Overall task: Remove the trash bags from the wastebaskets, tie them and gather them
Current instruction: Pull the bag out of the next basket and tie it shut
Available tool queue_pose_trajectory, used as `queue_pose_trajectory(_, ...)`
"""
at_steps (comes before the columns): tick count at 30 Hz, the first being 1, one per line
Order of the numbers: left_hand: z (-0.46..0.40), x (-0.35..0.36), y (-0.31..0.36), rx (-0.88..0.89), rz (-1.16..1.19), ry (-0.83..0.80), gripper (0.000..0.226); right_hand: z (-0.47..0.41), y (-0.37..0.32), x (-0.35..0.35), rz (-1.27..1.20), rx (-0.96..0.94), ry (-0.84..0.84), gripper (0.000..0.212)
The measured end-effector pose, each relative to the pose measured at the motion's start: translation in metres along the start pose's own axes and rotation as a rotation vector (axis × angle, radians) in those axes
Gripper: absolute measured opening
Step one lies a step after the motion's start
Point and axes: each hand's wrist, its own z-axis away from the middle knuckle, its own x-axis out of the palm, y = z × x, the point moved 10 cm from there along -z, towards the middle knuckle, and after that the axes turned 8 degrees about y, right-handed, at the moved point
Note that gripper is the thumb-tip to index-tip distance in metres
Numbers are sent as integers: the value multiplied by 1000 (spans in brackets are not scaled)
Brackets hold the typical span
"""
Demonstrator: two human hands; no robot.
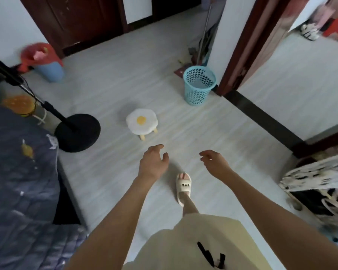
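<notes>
Both hands are extended forward over the pale grey wood-grain floor [183, 133], empty. The left hand [153, 162] has its fingers loosely curled and spread apart, thumb standing off to the side; it grips nothing and touches nothing. The right hand [215, 162] is likewise slack, fingers bent downward and parted, holding nothing.

Wastebaskets counted: two. The first, a light blue perforated plastic wastebasket [199, 85], stands upright near the dark red door frame [240, 55], well ahead of the hands; no bag is discernible in it through the mesh. The second, a solid pale blue wastebasket [50, 72], stands against the white wall at far left, well apart from the first. It carries one red plastic trash bag [39, 55], the bag's mouth folded over the rim, with a pinkish scrap showing inside. That region is blurred; further contents cannot be determined.

Other items: one small white stool with a fried-egg cushion top [141, 122] between the two baskets and just ahead of the left hand; one black round-based floor stand [77, 132] to its left; one dark blue patterned bed cover [21, 182] along the left edge. One cream slipper [183, 186] is visible on the person's foot, below and between the hands.
</notes>
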Motion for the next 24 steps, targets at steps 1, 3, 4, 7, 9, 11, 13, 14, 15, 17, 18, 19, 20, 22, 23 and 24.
queue_pose_trajectory(1,-22,-5,2,-7,-5,10,44,-23,-14,2,6,-13,-9,32)
queue_pose_trajectory(3,-84,-19,5,-28,-9,43,43,-89,-53,9,-8,-38,-31,31)
queue_pose_trajectory(4,-109,-28,6,-48,-7,57,42,-115,-72,11,-13,-51,-45,30)
queue_pose_trajectory(7,-189,-63,12,-99,-13,102,43,-190,-138,18,0,-135,-79,28)
queue_pose_trajectory(9,-242,-93,13,-128,-9,149,43,-235,-187,27,26,-178,-113,29)
queue_pose_trajectory(11,-284,-124,10,-136,-3,201,42,-268,-233,39,41,-201,-155,30)
queue_pose_trajectory(13,-326,-151,-1,-157,-4,226,42,-302,-279,57,49,-236,-185,30)
queue_pose_trajectory(14,-347,-163,-10,-173,-4,231,42,-319,-299,67,51,-255,-196,30)
queue_pose_trajectory(15,-374,-178,-21,-186,-5,237,42,-340,-323,79,54,-268,-201,30)
queue_pose_trajectory(17,-426,-210,-38,-204,-3,264,43,-378,-366,103,74,-288,-208,31)
queue_pose_trajectory(18,-462,-231,-51,-206,3,277,43,-404,-394,121,77,-290,-209,31)
queue_pose_trajectory(19,-487,-246,-58,-204,13,285,43,-420,-413,132,87,-291,-207,32)
queue_pose_trajectory(20,-518,-265,-69,-204,25,287,43,-439,-438,149,89,-283,-212,32)
queue_pose_trajectory(22,-569,-298,-85,-192,40,278,43,-468,-481,178,81,-256,-212,33)
queue_pose_trajectory(23,-590,-312,-90,-190,41,267,42,-479,-500,189,72,-239,-212,33)
queue_pose_trajectory(24,-607,-326,-97,-195,37,263,42,-488,-521,200,76,-239,-216,33)
